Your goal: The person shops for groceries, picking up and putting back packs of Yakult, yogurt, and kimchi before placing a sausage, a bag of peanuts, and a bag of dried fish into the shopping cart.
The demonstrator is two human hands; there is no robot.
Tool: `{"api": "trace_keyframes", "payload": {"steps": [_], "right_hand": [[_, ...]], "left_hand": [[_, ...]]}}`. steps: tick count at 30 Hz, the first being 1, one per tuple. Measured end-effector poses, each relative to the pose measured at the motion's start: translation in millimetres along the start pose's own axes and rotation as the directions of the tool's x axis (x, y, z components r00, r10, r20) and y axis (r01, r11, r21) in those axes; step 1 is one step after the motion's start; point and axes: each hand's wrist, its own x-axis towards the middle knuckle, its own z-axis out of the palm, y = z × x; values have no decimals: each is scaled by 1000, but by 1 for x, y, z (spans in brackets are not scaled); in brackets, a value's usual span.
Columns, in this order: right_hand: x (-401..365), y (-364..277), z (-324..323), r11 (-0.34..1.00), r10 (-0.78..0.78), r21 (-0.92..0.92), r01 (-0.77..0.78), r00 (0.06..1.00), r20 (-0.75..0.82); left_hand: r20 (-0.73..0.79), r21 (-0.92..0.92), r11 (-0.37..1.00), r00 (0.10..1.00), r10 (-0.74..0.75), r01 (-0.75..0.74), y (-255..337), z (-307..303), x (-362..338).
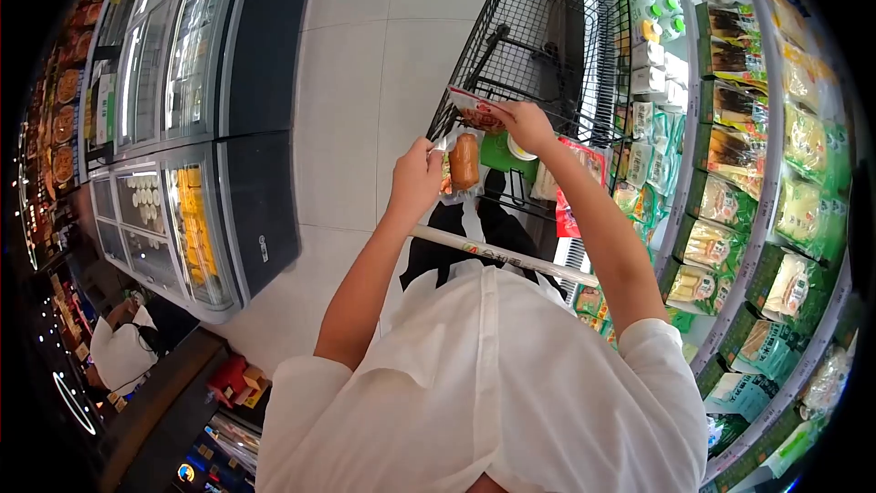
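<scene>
My left hand [418, 172] is closed on the edge of a clear pack [464, 162] with a brown sausage-like food in it, over the near end of the black wire cart [538, 46]. My right hand [526, 126] pinches a red-and-white packet [474, 110] just above that pack. Beneath my right hand lie a green item [497, 153] and a round white-lidded container [518, 150], partly hidden by the hand. A red package [584, 162] is by my right forearm. The white cart handle [502, 254] crosses in front of my body.
Shelves of packaged food [721, 219] run along the right, close to the cart. Glass-topped freezers [187, 219] stand on the left, with tiled floor [342, 110] between. A person in white [125, 351] is at the lower left, near a red box [239, 382].
</scene>
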Motion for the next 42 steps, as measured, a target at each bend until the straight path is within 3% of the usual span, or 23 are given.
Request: {"api": "trace_keyframes", "payload": {"steps": [3, 4, 5, 6, 8, 12, 16, 20, 24, 26, 28, 30, 33, 36, 40, 42], "right_hand": [[-4, 9, -2, 1000, 15, -10, -15, 1000, 14], [-8, 6, -4, 1000, 23, -11, -23, 1000, 16], [-13, 1, -6, 999, 22, -27, -22, 1000, -18], [-16, -1, -7, 999, 21, -42, -23, 998, -52], [-18, 4, -7, 998, 22, -62, -25, 998, -50], [-22, 3, -12, 994, 36, -102, -38, 999, -22], [-27, 2, -19, 998, 33, -59, -36, 998, -52], [-30, -4, -25, 995, 0, -102, -1, 1000, -14], [-33, -11, -16, 983, -6, -185, 11, 1000, 28], [-40, -27, -12, 988, 12, -152, -9, 1000, 21], [-53, -33, -5, 992, 35, -121, -33, 999, 11], [-69, -32, 15, 979, 146, -144, -147, 989, -14], [-98, -60, 25, 981, 151, -115, -158, 986, -69], [-110, -71, 52, 976, 167, -123, -179, 980, -107], [-120, -91, 75, 968, 146, -187, -164, 983, -107], [-127, -94, 89, 953, -1, -302, -34, 994, -112]], "left_hand": [[39, 56, 996, 997, 72, -74, -25, 35, 37], [170, -43, 988, 976, -137, 146, -23, 44, 46], [313, -108, 923, 894, -321, 369, -22, 51, 54], [320, -106, 922, 891, -322, 371, -24, 57, 60], [492, -129, 853, 780, -388, 506, -35, 72, 68], [556, -6, 837, 697, -452, 547, -47, 104, 79], [613, -133, 745, 645, -456, 653, -42, 124, 83], [575, -111, 713, 629, -523, 693, -36, 124, 81], [554, -28, 846, 713, -430, 533, -10, 74, 67], [579, 154, 924, 725, -372, 351, 8, 32, 57], [526, 107, 953, 797, -295, 282, 45, -26, 32], [473, 13, 957, 842, -260, 289, 55, -74, 17], [405, -12, 952, 872, -276, 307, 61, -121, 18], [341, -94, 941, 898, -277, 326, 68, -127, 33], [416, -91, 953, 881, -227, 289, 82, -92, 65], [448, -22, 978, 877, -175, 207, 95, -74, 72]]}}
